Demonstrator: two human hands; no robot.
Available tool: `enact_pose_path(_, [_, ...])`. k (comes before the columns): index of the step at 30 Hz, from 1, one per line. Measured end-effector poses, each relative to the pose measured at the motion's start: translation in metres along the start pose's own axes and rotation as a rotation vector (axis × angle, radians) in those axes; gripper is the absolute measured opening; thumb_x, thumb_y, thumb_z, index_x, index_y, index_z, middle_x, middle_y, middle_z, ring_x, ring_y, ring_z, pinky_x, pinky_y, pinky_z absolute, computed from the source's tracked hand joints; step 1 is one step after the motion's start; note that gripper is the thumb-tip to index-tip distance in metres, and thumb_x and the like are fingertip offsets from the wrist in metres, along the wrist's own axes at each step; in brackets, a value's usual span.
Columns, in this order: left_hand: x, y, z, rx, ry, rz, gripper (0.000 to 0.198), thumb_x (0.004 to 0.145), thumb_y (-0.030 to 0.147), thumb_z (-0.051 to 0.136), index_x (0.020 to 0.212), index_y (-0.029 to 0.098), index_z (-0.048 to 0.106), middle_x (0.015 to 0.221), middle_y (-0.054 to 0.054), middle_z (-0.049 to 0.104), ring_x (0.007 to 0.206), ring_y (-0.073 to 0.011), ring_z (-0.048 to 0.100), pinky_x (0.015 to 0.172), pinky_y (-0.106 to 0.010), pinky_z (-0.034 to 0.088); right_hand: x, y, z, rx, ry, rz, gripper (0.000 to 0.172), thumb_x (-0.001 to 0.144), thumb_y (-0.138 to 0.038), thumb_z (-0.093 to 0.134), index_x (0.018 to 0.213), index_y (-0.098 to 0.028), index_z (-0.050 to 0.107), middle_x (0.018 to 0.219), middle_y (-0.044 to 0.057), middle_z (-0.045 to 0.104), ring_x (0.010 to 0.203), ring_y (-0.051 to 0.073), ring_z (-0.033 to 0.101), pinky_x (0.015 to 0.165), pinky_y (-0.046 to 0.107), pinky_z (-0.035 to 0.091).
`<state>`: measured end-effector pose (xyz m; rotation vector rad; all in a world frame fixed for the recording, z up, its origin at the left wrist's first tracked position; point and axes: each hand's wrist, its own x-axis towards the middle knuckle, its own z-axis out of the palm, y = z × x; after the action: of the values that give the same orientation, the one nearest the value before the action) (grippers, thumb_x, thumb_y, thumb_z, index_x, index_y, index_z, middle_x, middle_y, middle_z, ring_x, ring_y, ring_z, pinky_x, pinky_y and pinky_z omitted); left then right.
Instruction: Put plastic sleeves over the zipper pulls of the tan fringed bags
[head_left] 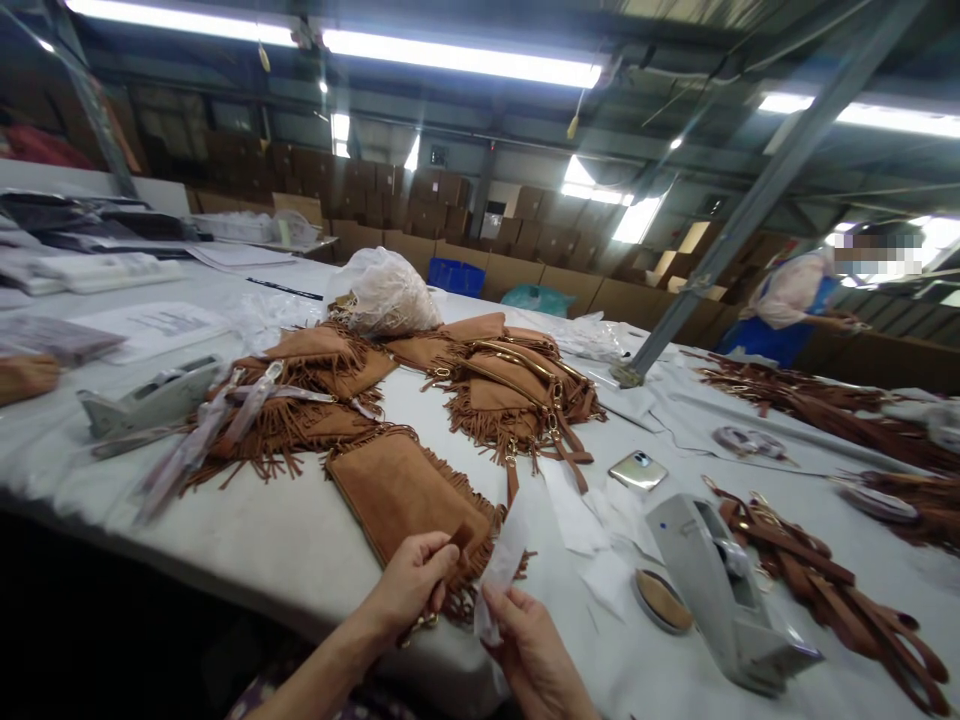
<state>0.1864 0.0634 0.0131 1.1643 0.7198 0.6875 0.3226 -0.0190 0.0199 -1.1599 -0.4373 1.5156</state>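
Observation:
Near the table's front edge, my left hand point(416, 580) is closed on a brown strap point(462, 541), with gold-coloured metal hardware hanging just below the fingers. My right hand point(529, 630) pinches a strip of thin white paper point(508, 548), held close to the strap. Just behind both hands lies a flat brown suede bag point(405, 485) with fringe along its edges. More fringed bags point(502, 385) with gold zips and clips are piled farther back, and others point(322, 360) lie to the left. Loose white paper sheets point(574, 515) rest to the right of my right hand.
A grey tape dispenser point(697, 570) stands at right beside a round brown-faced object point(663, 601), a phone point(637, 470) and brown straps point(825, 580). Another dispenser point(161, 398) is at left. A stuffed plastic bag point(386, 290), a metal post point(757, 205) and a co-worker point(791, 290) are beyond.

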Motion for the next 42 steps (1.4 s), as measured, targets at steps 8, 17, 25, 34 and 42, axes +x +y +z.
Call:
enact_pose_path(8, [-0.018,-0.017,-0.003,0.031,0.051,0.066,0.039,0.082,0.053,0.054,0.066,0.017,0.049,0.045,0.008,0.04,0.038,-0.0059,0.029,0.038,-0.019,0.02,0.016,0.008,-0.001,0.301,0.252,-0.079,0.027,0.059,-0.034,0.084,0.074,-0.019,0.067,0.074,-0.001,0.071,0.068,0.015,0.062,0.061,0.025,0.049])
enact_pose_path(17, [-0.031,-0.006,0.002,0.21,-0.002,0.201,0.03,0.088,0.036,0.051,0.098,0.016,0.07,0.082,-0.004,0.067,0.072,-0.0165,0.055,0.063,-0.022,0.041,0.02,0.004,0.007,0.305,0.292,-0.128,0.026,0.062,-0.035,0.082,0.075,-0.021,0.065,0.076,-0.002,0.07,0.067,0.015,0.062,0.057,0.025,0.048])
enact_pose_path(25, [-0.029,-0.006,0.002,0.169,0.04,0.174,0.028,0.087,0.031,0.052,0.098,0.015,0.073,0.08,-0.005,0.07,0.071,-0.0176,0.058,0.065,-0.023,0.043,0.015,0.001,0.017,0.303,0.222,-0.107,0.03,0.058,-0.037,0.084,0.071,-0.018,0.066,0.071,0.0,0.069,0.065,0.016,0.061,0.059,0.027,0.05])
enact_pose_path(34, [-0.027,-0.005,0.002,0.213,0.068,0.169,0.031,0.086,0.036,0.052,0.079,0.014,0.072,0.069,-0.003,0.065,0.063,-0.0157,0.053,0.058,-0.022,0.039,0.019,0.006,0.02,0.154,0.236,-0.195,0.033,0.06,-0.042,0.081,0.079,-0.017,0.069,0.074,0.001,0.071,0.067,0.016,0.062,0.063,0.025,0.051])
enact_pose_path(42, [-0.027,-0.008,0.003,0.334,0.162,0.157,0.028,0.085,0.039,0.051,0.078,0.015,0.065,0.066,-0.001,0.061,0.06,-0.0142,0.051,0.056,-0.021,0.039,0.017,0.001,0.021,-0.147,0.146,-0.286,0.041,0.065,-0.041,0.078,0.096,-0.015,0.07,0.083,0.006,0.074,0.079,0.023,0.067,0.078,0.033,0.053])
